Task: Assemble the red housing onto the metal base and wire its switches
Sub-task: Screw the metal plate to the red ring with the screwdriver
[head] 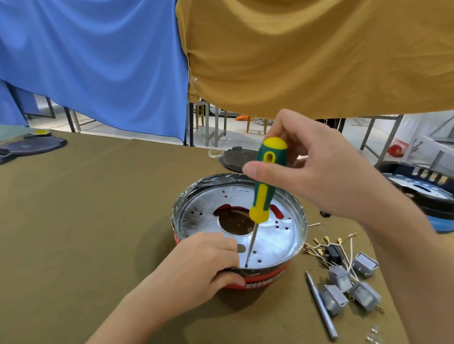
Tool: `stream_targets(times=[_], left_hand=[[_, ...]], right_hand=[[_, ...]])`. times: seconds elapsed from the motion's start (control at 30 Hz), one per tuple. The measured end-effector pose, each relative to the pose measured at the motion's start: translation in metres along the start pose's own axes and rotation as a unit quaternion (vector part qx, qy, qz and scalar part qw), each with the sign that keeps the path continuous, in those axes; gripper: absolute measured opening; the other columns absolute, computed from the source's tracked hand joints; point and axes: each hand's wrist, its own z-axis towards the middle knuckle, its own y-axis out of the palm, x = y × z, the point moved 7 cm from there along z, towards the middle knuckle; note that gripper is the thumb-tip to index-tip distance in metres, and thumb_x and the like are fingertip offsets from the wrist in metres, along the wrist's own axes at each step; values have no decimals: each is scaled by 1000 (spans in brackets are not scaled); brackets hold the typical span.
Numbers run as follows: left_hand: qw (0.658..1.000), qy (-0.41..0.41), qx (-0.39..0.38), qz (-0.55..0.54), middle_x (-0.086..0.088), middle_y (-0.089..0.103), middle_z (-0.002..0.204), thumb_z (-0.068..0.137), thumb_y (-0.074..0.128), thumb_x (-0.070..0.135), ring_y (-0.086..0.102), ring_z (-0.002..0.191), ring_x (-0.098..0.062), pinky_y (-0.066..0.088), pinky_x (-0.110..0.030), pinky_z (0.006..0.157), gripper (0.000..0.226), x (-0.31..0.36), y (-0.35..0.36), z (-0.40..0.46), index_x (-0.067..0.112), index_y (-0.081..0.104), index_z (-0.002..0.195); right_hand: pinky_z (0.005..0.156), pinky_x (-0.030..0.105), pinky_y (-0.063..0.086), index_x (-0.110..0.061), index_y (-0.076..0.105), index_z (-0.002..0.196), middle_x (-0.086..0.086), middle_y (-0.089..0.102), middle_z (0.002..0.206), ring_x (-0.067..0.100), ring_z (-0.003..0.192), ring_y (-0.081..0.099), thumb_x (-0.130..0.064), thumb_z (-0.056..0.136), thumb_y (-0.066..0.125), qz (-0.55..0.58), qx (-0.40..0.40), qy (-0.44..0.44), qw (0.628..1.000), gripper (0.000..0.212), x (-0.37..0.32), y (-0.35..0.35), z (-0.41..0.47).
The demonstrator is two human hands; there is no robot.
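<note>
Bracing the work comes first: the left hand (204, 263) grips the near rim where the metal base (274, 244) sits on the red housing (261, 281), thumb outside on the red wall and fingers curled over the rim onto the plate, and that hold looks right for stopping the assembly from turning on the table (71, 228). The assembly stands near the middle of the table, toward the near edge. Just right of those fingers, the screwdriver (263, 190) stands almost upright with its tip in a small hole near the base's near rim; whether a screw sits under it I cannot tell. To drive well, I judge the shaft should stay square to the plate, with steady downward pressure and small turns so the tip does not skid across the shiny metal. The right hand (316, 166) pinches the handle top, thumb in front. Farther right, near the table's right edge, lie the switches (352, 283), wires (322, 250) and a grey tool (321, 306), untouched, so wiring looks yet to come.
</note>
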Motion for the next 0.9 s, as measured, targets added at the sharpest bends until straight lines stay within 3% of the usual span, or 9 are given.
stream_targets(times=[0.13,0.23,0.3,0.37,0.43,0.5,0.6,0.77,0.9], left_hand=[[1000,-6,-3,-9,12,53,71,90,54,45,38,69,-2,32,-17,62,33,0,-2,1,21,68,73],[1000,-7,-13,-17,13,52,71,90,51,46,35,69,0,30,-17,63,34,0,-2,2,21,68,74],[999,-9,-23,-22,12,54,73,91,50,47,42,70,-4,34,-19,63,36,-1,0,2,21,69,75],[999,-9,-24,-25,11,55,74,90,50,48,44,71,-5,37,-23,63,38,-2,1,1,19,69,76],[1000,-9,-19,-22,12,54,73,90,49,49,38,70,-2,36,-22,63,39,-2,1,1,19,69,76],[1000,-10,-18,-23,13,54,73,90,49,49,38,71,-1,37,-21,63,38,-2,1,1,20,70,76],[1000,-6,-12,-19,13,53,73,89,51,48,41,71,-2,36,-19,63,36,-2,0,1,20,70,76],[1000,1,0,-6,12,52,71,90,50,48,39,70,-3,36,-20,62,37,-1,-1,0,20,67,72],[999,33,17,33,12,55,70,91,50,45,45,67,-7,46,-29,59,36,6,-3,-2,21,67,70]], right_hand=[[75,33,50,-24,58,105,1,62,88,19,80,59,-51,84,62,6,-30,20,999,35,6,5,0],[85,22,54,-21,59,126,1,65,105,12,96,66,-29,93,58,113,-74,21,991,34,7,4,-2],[87,21,54,-16,62,123,3,69,107,14,98,68,-14,94,61,138,-74,8,988,29,5,2,-3],[84,25,56,-16,66,112,2,70,99,21,93,67,-10,92,65,113,-55,1,992,22,4,0,-1],[85,40,54,-19,66,103,3,69,94,27,89,64,-16,88,70,74,-33,6,997,16,4,-1,1],[82,48,52,-18,62,97,7,68,91,28,84,61,-30,82,74,39,-12,9,999,22,3,-2,0],[76,47,51,-17,58,92,7,65,86,25,78,57,-44,78,73,13,9,7,1000,35,1,-4,-1],[91,35,51,-23,64,117,-3,69,101,17,96,65,-26,91,65,87,-59,6,994,26,5,1,-2],[87,54,52,-18,67,112,10,68,102,42,95,63,-17,86,74,141,-108,-25,984,27,-2,-1,-6]])
